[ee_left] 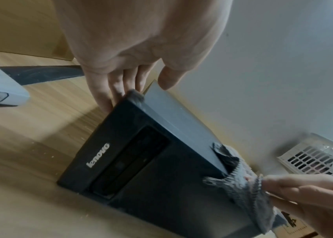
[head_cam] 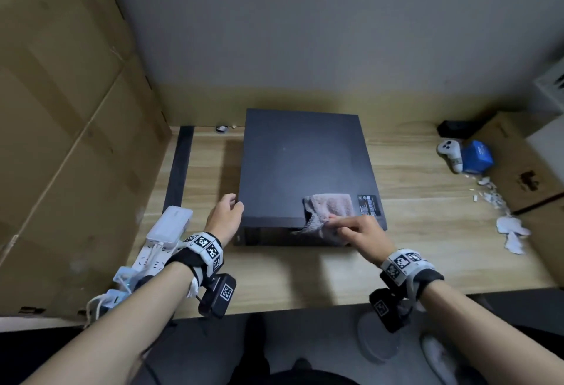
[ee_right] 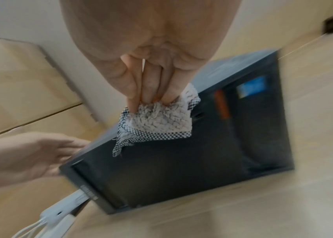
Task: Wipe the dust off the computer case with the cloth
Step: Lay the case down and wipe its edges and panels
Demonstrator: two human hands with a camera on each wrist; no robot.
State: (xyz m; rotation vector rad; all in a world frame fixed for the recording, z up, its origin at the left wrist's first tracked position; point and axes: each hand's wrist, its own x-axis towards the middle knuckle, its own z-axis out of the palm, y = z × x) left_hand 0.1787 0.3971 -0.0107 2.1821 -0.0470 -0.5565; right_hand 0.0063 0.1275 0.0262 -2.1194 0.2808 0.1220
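Note:
A black computer case lies flat on the wooden desk, its front panel facing me. My left hand rests against the case's near left corner, fingers straight along the left side and thumb near the top edge. My right hand pinches a fluffy grey cloth at the case's near right edge. The cloth drapes over the top and hangs down the front panel. A white label sits on the top beside the cloth.
A white power strip with adapter lies left of the case. Cardboard boxes wall the left side. At the right are a white controller, a blue box, paper scraps and another cardboard box.

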